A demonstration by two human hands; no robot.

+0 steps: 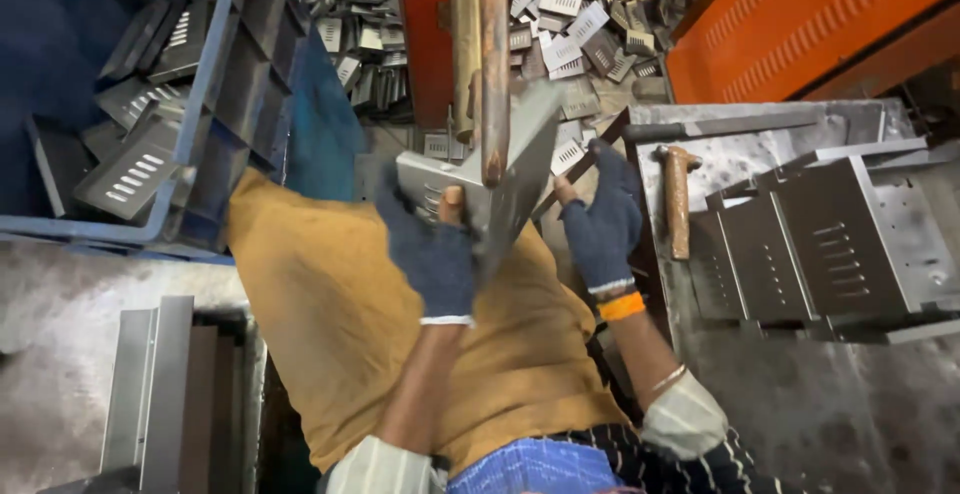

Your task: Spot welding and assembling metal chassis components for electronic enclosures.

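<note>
— Sheet-metal panel [500, 189], grey and bent, with a row of louvre slots on its left face: that is what both hands are on. It stands on edge over the person's lap, which is covered by a mustard-yellow cloth [330, 314].

— How is it held?

— The left hand [435, 254], in a dark blue fingerless glove, is closed on the slotted face from below, a bare fingertip showing over the edge. The right hand [600, 224], gloved the same, with an orange band at the wrist, is curled against the panel's right edge; whether its fingers fully wrap that edge I cannot tell. One hand on each side looks meant to keep the piece steady under the rusty vertical bar [492, 64] that comes down onto it.

— So the panel sits between the hands?

— Yes, touching both, just above them and leaning to the right.

— And around it?

— To the right, a steel bench [800, 404] carries a hammer [678, 199] with a wooden handle, close to the right hand, and a row of similar bent panels [820, 244] nested together. To the left, a blue crate [215, 104] holds more slotted pieces. Farther off, beyond the bar, small louvred plates [560, 14] lie heaped on the floor beside an orange machine frame [810, 14].
</note>
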